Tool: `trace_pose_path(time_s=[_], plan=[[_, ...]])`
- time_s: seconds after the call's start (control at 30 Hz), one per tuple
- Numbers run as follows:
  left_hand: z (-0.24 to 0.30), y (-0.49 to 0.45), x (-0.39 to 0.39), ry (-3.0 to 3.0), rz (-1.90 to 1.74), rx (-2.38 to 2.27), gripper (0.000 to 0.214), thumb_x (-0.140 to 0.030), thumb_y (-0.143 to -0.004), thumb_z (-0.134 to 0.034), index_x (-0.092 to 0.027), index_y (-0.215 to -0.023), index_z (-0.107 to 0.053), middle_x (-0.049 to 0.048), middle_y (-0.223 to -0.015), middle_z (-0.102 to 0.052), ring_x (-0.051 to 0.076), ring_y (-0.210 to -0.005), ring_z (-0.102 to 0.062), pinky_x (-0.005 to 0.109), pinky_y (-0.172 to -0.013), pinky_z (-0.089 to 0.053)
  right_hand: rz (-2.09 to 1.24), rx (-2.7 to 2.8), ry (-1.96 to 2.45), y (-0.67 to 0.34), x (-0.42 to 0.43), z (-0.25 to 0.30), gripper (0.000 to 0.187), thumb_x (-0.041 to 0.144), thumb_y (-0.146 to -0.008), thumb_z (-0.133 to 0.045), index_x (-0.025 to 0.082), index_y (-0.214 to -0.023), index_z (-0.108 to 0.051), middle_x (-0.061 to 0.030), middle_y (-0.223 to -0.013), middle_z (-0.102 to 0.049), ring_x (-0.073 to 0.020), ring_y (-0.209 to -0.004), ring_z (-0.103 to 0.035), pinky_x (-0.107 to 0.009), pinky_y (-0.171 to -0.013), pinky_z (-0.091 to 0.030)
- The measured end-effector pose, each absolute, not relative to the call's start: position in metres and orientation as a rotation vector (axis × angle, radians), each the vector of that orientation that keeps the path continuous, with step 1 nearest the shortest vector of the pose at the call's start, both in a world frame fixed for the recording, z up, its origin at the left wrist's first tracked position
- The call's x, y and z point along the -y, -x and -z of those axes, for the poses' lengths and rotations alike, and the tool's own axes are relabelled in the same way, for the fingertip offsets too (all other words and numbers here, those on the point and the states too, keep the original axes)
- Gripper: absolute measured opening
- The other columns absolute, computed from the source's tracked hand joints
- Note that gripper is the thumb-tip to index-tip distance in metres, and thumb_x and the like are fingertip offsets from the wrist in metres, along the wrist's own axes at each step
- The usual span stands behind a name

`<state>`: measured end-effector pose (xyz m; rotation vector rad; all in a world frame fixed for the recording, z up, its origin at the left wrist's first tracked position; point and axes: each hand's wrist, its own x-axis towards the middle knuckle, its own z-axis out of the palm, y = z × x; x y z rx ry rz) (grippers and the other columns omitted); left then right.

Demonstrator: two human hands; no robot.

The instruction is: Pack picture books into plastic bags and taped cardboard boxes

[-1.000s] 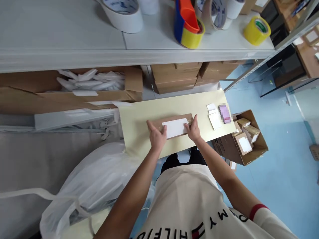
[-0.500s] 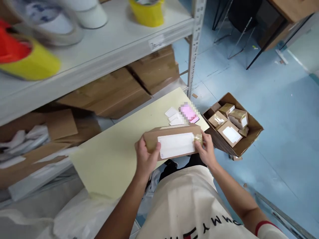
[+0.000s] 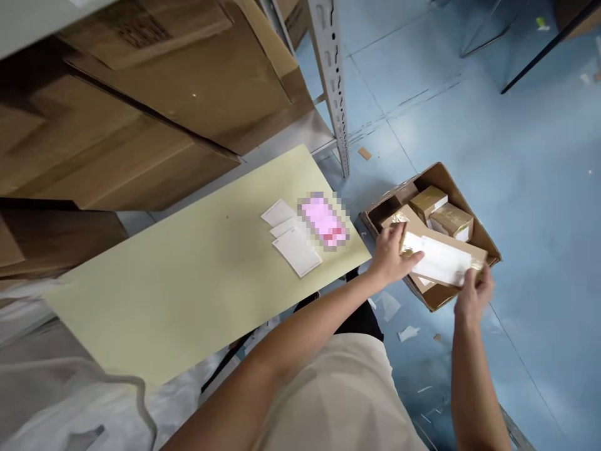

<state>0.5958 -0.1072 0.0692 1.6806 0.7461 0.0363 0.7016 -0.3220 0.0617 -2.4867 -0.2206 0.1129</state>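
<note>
Between my two hands is a long brown cardboard box [image 3: 457, 238] with a white label [image 3: 441, 258] on its upper side and shiny tape at its ends. My left hand [image 3: 393, 255] grips its left end, thumb on the label. The right end is in my right hand [image 3: 475, 293], fingers closed around the corner. I hold it over a large open carton [image 3: 434, 305] standing on the floor. Several smaller taped boxes [image 3: 451, 220] lie inside that carton; the held box hides part of them.
A pale yellow table [image 3: 188, 269] stands to the left, bearing white cards [image 3: 297, 250] and a blurred pink item [image 3: 323, 219]. Behind it are large cardboard boxes [image 3: 178, 94] and a metal shelf post [image 3: 332, 94]. Paper scraps [image 3: 408, 333] lie on the blue floor.
Both hands have carried the labelled box rightward from above the table's edge to over the open carton. My view has turned down and to the right.
</note>
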Motion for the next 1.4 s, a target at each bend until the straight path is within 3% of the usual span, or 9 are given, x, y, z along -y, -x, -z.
trace_pose_path(time_s=[0.13, 0.33, 0.43, 0.57, 0.7, 0.9, 1.03, 1.23, 1.4], plan=[[-0.056, -0.624, 0.106, -1.628, -0.084, -0.624, 0.093, -0.055, -0.072, -0.07, -0.017, -0.148, -0.031, 0.0175, -0.136, -0.046, 0.035, -0.13, -0.043, 0.054, -0.11, -0.037, 0.011, 0.189, 2.49, -0.734, 0.316, -0.055, 0.059, 0.051, -0.089, -0.043, 0.017, -0.137, -0.045, -0.0135, -0.12, -0.056, -0.0301, -0.11, -0.056, -0.05, -0.092, -0.046], [-0.022, -0.615, 0.116, -1.458, -0.01, -0.498, 0.092, -0.049, -0.078, -0.066, -0.015, -0.151, -0.023, 0.017, -0.159, -0.027, 0.032, -0.148, -0.02, 0.05, -0.12, -0.025, -0.245, 0.189, 2.349, -0.722, 0.283, -0.034, 0.064, 0.048, -0.083, -0.056, 0.021, -0.14, -0.039, -0.0165, -0.138, -0.049, -0.0298, -0.129, -0.049, -0.05, -0.105, -0.041], [-0.011, -0.578, 0.126, -1.414, -0.013, -0.534, 0.082, -0.043, -0.077, -0.067, -0.017, -0.147, -0.034, 0.0154, -0.154, -0.038, 0.03, -0.144, -0.031, 0.049, -0.117, -0.031, -0.274, 0.253, 2.378, -0.691, 0.255, -0.025, 0.074, 0.05, -0.081, -0.06, 0.02, -0.143, -0.034, -0.0181, -0.145, -0.041, -0.032, -0.136, -0.042, -0.054, -0.105, -0.04], [-0.007, -0.505, 0.132, -1.327, 0.022, -0.647, 0.057, -0.037, -0.079, -0.066, -0.017, -0.131, -0.052, 0.0147, -0.133, -0.061, 0.028, -0.124, -0.058, 0.047, -0.106, -0.046, -0.475, 0.658, 2.329, -0.643, 0.201, -0.024, 0.063, 0.046, -0.087, -0.056, 0.019, -0.141, -0.04, -0.0145, -0.12, -0.059, -0.0245, -0.105, -0.062, -0.044, -0.091, -0.051], [-0.007, -0.422, 0.129, -1.204, 0.107, -0.905, 0.046, -0.034, -0.082, -0.06, -0.016, -0.124, -0.057, 0.0144, -0.124, -0.066, 0.025, -0.108, -0.067, 0.043, -0.097, -0.053, -0.857, 1.149, 2.277, -0.597, 0.14, -0.025, 0.055, 0.043, -0.094, -0.045, 0.017, -0.142, -0.043, -0.0049, -0.084, -0.065, -0.0175, -0.069, -0.06, -0.031, -0.068, -0.051], [-0.009, -0.308, 0.131, -1.19, 0.229, -1.338, 0.042, -0.034, -0.083, -0.055, -0.016, -0.12, -0.06, 0.0133, -0.12, -0.069, 0.023, -0.101, -0.069, 0.041, -0.091, -0.055, -0.986, 1.604, 2.49, -0.551, 0.09, -0.01, 0.055, 0.038, -0.095, -0.042, 0.016, -0.145, -0.04, -0.0078, -0.082, -0.069, -0.0219, -0.07, -0.064, -0.029, -0.061, -0.045], [-0.025, -0.253, 0.133, -1.193, 0.149, -1.46, 0.043, -0.037, -0.081, -0.057, -0.018, -0.12, -0.06, 0.0121, -0.114, -0.071, 0.024, -0.097, -0.07, 0.042, -0.089, -0.056, -0.795, 1.597, 2.592, -0.541, 0.084, -0.013, 0.053, 0.035, -0.093, -0.045, 0.013, -0.142, -0.043, -0.0119, -0.088, -0.071, -0.0229, -0.069, -0.064, -0.029, -0.058, -0.043], [-0.064, -0.187, 0.116, -1.372, -0.096, -1.472, 0.04, -0.033, -0.08, -0.059, -0.02, -0.118, -0.061, 0.0123, -0.124, -0.067, 0.025, -0.106, -0.068, 0.041, -0.093, -0.053, -0.437, 1.627, 2.296, -0.5, 0.076, -0.051, 0.046, 0.037, -0.091, -0.042, 0.01, -0.126, -0.056, -0.0052, -0.069, -0.066, -0.0184, -0.059, -0.06, -0.026, -0.053, -0.039], [-0.091, -0.111, 0.107, -1.361, -0.424, -1.628, 0.041, -0.037, -0.083, -0.055, -0.019, -0.12, -0.059, 0.0129, -0.126, -0.065, 0.024, -0.105, -0.067, 0.039, -0.094, -0.053, -0.416, 1.814, 1.944, -0.409, 0.043, -0.09, 0.049, 0.042, -0.092, -0.037, 0.011, -0.124, -0.058, -0.0043, -0.066, -0.065, -0.0188, -0.058, -0.06, -0.028, -0.053, -0.043]])
